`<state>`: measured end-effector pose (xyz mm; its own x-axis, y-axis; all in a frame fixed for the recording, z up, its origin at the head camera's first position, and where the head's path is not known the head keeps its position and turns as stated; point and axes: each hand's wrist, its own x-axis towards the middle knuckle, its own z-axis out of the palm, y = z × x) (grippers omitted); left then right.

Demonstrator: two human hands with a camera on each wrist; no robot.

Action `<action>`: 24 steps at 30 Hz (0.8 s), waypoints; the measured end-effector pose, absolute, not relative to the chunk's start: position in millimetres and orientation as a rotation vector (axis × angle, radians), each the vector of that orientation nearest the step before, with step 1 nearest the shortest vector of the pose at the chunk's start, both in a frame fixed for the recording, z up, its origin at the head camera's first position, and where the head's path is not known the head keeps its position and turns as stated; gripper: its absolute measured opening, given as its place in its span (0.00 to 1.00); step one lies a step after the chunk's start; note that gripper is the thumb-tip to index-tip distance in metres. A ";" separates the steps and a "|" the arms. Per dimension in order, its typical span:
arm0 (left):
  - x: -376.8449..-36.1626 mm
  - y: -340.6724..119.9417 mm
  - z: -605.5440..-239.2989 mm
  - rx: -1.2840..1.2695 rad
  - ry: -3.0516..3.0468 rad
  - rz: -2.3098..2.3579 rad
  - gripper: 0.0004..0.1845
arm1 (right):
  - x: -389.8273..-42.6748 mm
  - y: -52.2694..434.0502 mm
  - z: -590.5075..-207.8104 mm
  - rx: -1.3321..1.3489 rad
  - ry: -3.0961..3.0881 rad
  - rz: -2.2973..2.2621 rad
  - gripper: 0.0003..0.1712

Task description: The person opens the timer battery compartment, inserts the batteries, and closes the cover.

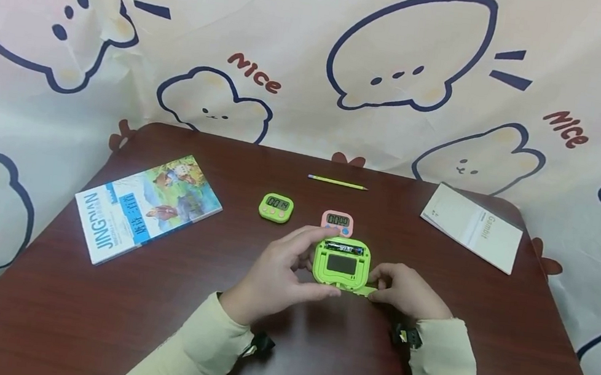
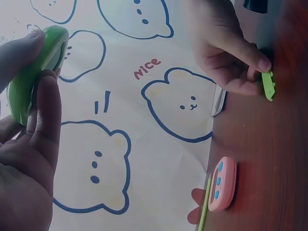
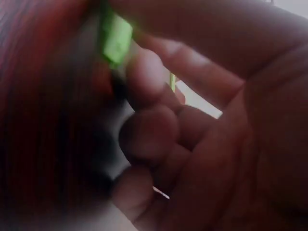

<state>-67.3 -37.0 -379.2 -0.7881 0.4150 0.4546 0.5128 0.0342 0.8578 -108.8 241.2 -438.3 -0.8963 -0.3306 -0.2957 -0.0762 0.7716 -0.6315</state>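
In the head view, the left hand (image 1: pixel 274 274) gripped a green timer (image 1: pixel 341 263) above the table (image 1: pixel 97 313), back side up, with a battery (image 1: pixel 346 248) visible. The right hand (image 1: pixel 405 292) pinched a small green cover (image 1: pixel 358 290) beside it. A second green timer (image 1: pixel 276 207), a pink timer (image 1: pixel 338 221), a pencil (image 1: pixel 337 182) and a book (image 1: pixel 145 207) lay around.

In the left wrist view, fingers (image 2: pixel 45 110) curled around the green timer (image 2: pixel 33 72).

In the right wrist view, blurred fingers (image 3: pixel 144 72) closed on the green cover (image 3: pixel 115 41).

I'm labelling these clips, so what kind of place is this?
Probably a home desk or study corner, set up for recording: a dark wooden table with a book, a pencil and small timers, and a cartoon bear cloth hung behind it.
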 end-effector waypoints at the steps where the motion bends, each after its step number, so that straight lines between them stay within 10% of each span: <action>1: -67.3 -37.3 -378.9 -0.989 -2.202 -1.888 0.43 | -108.7 240.2 -439.2 -0.301 2.587 -0.869 0.09; 24: -67.8 -34.8 -380.6 -1.106 -2.197 -1.857 0.42 | -69.7 206.8 -365.9 -0.568 2.848 -1.887 0.12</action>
